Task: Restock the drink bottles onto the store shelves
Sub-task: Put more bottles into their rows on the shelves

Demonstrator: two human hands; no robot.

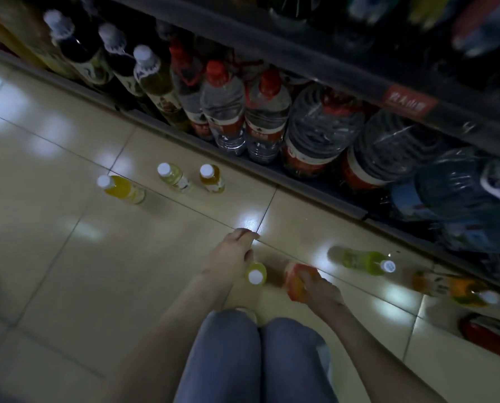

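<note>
Right hand grips orange bottle; left hand loose, perhaps touching yellow bottle, near shelf edge.

Floor btls yellow/orange, white caps; water btls red caps; tiles beige.
</note>
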